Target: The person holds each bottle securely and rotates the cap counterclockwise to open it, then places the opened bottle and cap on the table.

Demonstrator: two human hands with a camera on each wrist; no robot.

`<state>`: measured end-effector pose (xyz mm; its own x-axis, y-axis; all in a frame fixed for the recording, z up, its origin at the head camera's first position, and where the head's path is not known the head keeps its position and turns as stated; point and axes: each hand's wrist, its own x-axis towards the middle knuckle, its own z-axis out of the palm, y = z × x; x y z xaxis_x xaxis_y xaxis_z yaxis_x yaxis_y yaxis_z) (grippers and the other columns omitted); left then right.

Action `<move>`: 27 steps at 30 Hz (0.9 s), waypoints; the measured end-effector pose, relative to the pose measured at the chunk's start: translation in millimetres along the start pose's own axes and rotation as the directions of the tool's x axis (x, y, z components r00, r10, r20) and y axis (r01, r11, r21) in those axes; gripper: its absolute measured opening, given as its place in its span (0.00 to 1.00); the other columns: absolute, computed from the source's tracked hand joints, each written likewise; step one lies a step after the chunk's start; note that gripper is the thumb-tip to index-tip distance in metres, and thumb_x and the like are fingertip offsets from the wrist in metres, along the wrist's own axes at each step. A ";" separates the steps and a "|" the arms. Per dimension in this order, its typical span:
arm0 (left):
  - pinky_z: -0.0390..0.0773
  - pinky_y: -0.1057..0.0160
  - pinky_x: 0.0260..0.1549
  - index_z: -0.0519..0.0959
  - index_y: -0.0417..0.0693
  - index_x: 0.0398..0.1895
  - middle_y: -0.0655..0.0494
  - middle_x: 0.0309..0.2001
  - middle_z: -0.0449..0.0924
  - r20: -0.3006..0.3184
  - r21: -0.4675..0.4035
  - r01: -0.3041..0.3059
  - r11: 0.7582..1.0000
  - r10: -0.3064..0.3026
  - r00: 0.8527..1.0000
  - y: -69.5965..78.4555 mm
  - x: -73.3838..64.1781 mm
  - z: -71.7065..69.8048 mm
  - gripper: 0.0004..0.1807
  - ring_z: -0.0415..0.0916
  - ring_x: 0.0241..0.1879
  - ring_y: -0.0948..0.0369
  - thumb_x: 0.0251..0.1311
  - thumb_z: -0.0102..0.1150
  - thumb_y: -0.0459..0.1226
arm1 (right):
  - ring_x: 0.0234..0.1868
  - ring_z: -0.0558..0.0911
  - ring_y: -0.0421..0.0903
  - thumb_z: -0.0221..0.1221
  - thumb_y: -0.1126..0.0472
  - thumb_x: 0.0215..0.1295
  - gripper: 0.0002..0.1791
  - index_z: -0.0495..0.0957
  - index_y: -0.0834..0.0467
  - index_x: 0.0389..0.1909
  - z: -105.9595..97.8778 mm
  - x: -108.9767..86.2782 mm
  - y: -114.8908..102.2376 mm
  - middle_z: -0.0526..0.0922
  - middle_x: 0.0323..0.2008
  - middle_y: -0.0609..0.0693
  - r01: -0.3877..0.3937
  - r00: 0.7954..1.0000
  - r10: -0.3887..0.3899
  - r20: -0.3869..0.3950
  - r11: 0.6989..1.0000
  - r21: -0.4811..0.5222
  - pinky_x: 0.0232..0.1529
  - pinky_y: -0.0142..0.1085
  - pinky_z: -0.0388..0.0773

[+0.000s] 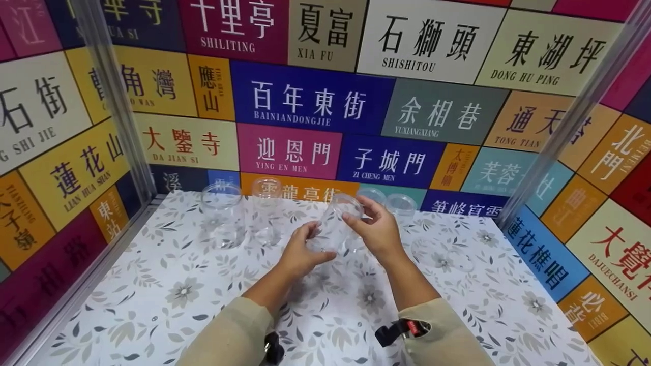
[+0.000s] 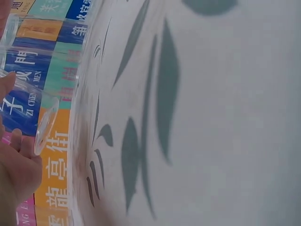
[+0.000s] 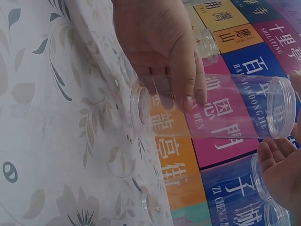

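Between both hands a clear plastic jar [image 1: 333, 229] is held tilted above the table, its rim up and to the right. My left hand [image 1: 300, 255] grips its lower side; the right wrist view shows the left thumb in front of the wall and fingers behind. At the upper end, my right hand [image 1: 379, 231] holds the jar near its rim, thumb and fingers on either side. The jar's round mouth [image 3: 281, 108] shows in the right wrist view. In the left wrist view its base [image 2: 47, 126] appears beside the left fingers [image 2: 24, 143].
A wide clear jar [image 1: 223, 218] and a narrower one [image 1: 267, 213] stand back left. Two more clear jars, including one at the right [image 1: 401, 206], stand behind the right hand. Printed panels [image 1: 310, 96] wall the flower-patterned table [image 1: 183, 325] at the back and sides.
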<state>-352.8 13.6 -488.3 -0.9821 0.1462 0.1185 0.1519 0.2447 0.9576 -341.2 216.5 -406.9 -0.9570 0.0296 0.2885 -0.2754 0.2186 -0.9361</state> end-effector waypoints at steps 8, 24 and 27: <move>0.68 0.46 0.79 0.68 0.55 0.78 0.55 0.75 0.75 0.023 0.025 -0.006 1.000 0.005 1.000 3.0 -8.4 -3.4 0.49 0.68 0.77 0.51 0.53 0.84 0.46 | 0.60 0.86 0.56 0.77 0.46 0.63 0.35 0.81 0.53 0.69 -0.3 -1.6 -2.4 0.79 0.72 0.53 0.025 1.000 -0.026 -0.014 0.993 -0.112 0.59 0.42 0.88; 0.67 0.46 0.80 0.70 0.55 0.77 0.54 0.74 0.76 0.062 0.023 -0.041 0.999 0.039 0.997 1.4 -14.0 -9.4 0.49 0.69 0.77 0.51 0.52 0.84 0.49 | 0.77 0.74 0.56 0.69 0.61 0.72 0.28 0.79 0.60 0.71 -6.3 -5.5 2.3 0.77 0.74 0.57 0.049 0.998 -0.051 0.048 0.998 0.034 0.65 0.26 0.80; 0.67 0.46 0.80 0.70 0.57 0.76 0.55 0.74 0.76 0.063 0.016 -0.024 1.000 0.023 0.998 2.3 -14.6 -9.7 0.49 0.69 0.77 0.52 0.51 0.84 0.50 | 0.79 0.72 0.56 0.64 0.67 0.73 0.27 0.77 0.64 0.71 -6.1 -6.0 1.8 0.75 0.76 0.59 0.065 0.995 -0.070 0.072 0.995 0.075 0.65 0.23 0.78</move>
<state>-339.2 2.7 -485.3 -0.9695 0.2119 0.1232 0.1769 0.2569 0.9501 -335.4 222.6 -409.0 -0.9393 -0.0562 0.3385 -0.3431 0.1461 -0.9279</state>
